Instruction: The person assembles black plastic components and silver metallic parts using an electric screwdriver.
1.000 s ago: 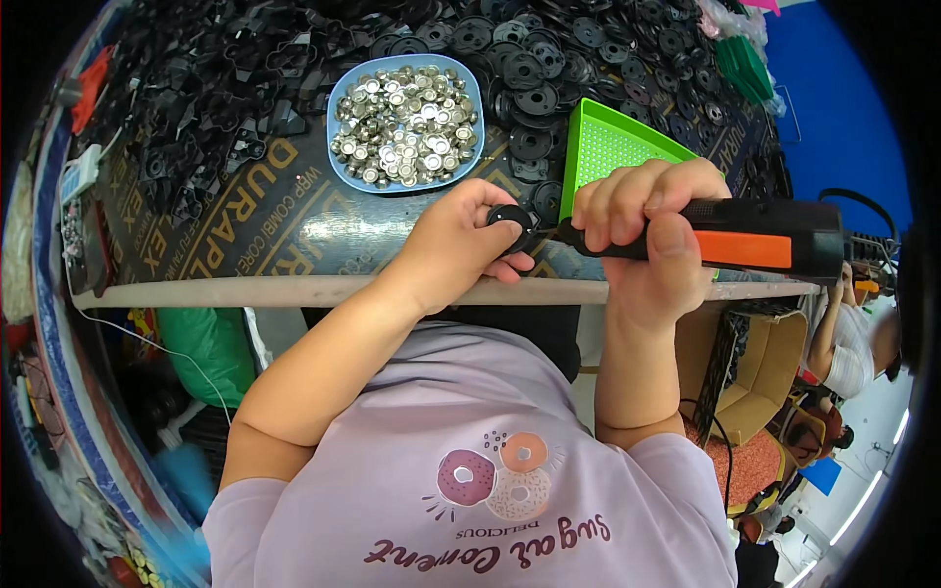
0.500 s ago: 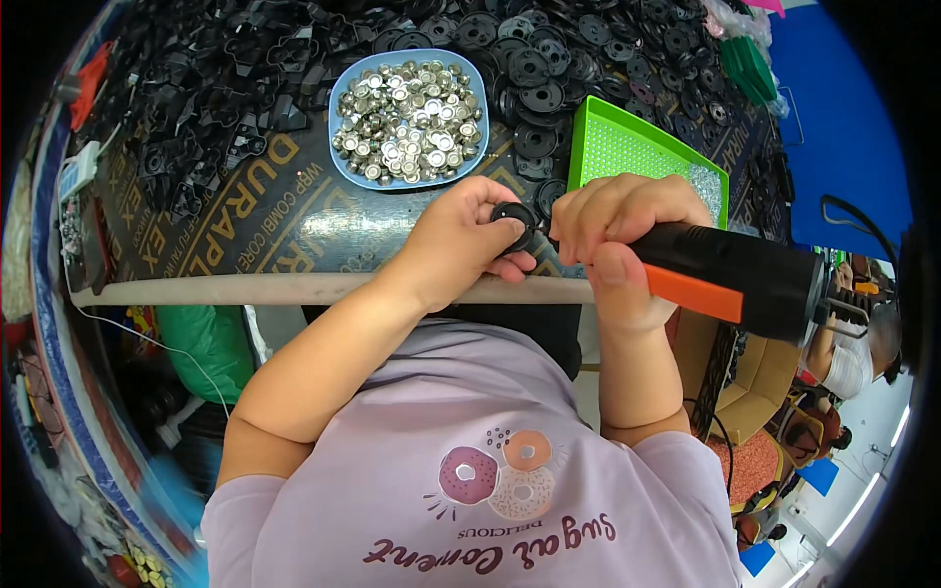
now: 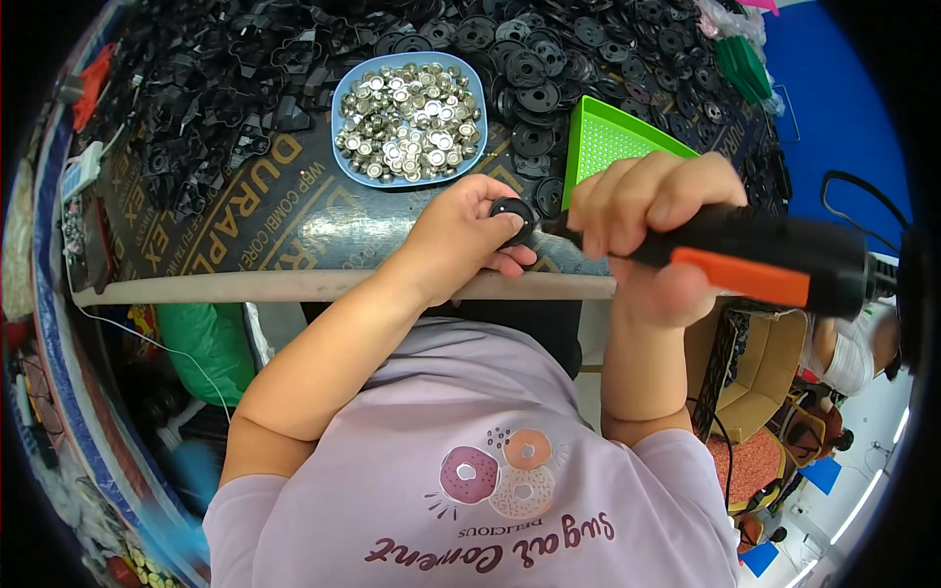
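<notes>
Black round part point(image 3: 512, 208) sits partly hidden in the left hand point(image 3: 457, 235).

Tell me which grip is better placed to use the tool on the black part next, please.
Probably the right grip: it holds the orange-and-black tool, whose tip points toward the round black part in the left grip.

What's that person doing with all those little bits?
The left hand holds a round black piece near the table's edge. The right hand grips a black and orange tool, its tip toward the piece; I can't tell if they touch. Beyond are a blue bowl of silver bits and a green tray.
</notes>
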Tool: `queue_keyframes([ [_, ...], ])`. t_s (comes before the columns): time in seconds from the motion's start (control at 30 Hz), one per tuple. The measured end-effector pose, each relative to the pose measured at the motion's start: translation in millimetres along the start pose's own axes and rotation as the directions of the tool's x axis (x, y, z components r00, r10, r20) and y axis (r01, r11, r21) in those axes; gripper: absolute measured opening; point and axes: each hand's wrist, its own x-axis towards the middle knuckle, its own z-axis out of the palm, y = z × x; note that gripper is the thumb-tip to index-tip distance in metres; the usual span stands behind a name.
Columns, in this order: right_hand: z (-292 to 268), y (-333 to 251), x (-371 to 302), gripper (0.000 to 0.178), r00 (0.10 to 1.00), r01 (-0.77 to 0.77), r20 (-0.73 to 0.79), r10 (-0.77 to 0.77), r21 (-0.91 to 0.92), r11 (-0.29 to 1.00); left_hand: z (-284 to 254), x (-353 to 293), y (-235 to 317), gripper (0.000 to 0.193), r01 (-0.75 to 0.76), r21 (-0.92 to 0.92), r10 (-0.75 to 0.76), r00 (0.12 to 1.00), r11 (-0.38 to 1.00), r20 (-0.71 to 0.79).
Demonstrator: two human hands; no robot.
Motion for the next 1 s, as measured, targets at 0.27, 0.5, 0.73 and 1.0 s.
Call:
queue_keyframes([
  [0.27, -18.7, 19.9, -1.4, 0.039, 0.976, -0.02, -0.218, 0.009, -0.049, 0.999, -6.6, -18.8, 12.5, 0.028, 0.028, -0.137, -0.02, 0.998, 0.99, 0.055],
  [0.5, -12.5, -34.7, -16.3, 0.052, 0.954, -0.251, -0.205, 0.22, -0.945, 0.211, -57.8, -105.1, 34.1, 0.024, -0.285, 0.711, 0.09, 0.95, 0.643, 0.299],
  [0.73, 7.9, -50.0, -20.7, 0.04, 0.657, -0.374, 0.077, 0.75, -0.83, 0.413, -130.8, -170.2, -16.2, 0.032, 0.109, 0.966, -0.038, 0.992, -0.237, -0.121],
  [1.0, 41.2, 36.9, 1.0, 0.027, 0.918, -0.11, 0.07, 0.391, -0.901, 0.42, -113.2, -113.8, 92.8, 0.012, 0.048, 0.999, 0.803, 0.594, 0.014, -0.039],
])
